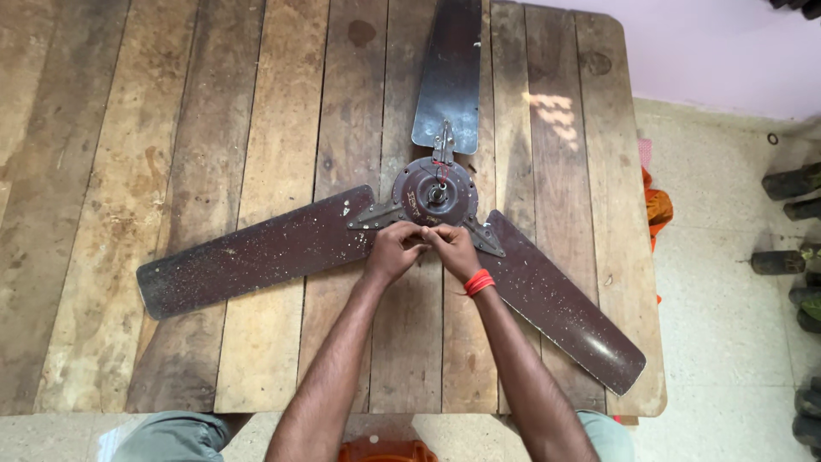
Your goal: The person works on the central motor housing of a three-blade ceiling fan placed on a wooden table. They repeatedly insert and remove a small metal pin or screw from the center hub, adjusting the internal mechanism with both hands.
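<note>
A dark brown ceiling fan (436,192) lies flat on a wooden plank table (214,128), its round motor hub near the table's middle and its 3 dusty, paint-speckled blades spread out. 1 blade (451,73) points away toward the far edge, 1 blade (256,257) runs out to the left, and 1 blade (560,299) reaches toward the near right corner.

Both hands meet at the near rim of the hub. The left hand (391,252) is curled, fingers bent in toward the hub's edge, touching the metal just where the left blade's bracket joins. The right hand (453,248) is likewise curled with fingertips pressed at the same spot, knuckles touching the left hand. Whether either pinches a small part there, I cannot tell; the fingers hide it. A red band (479,282) circles the right wrist.

Beyond the table's right edge, an orange cloth (658,207) lies on the speckled floor (727,325), and dark footwear (791,181) stands along the frame's right side.
</note>
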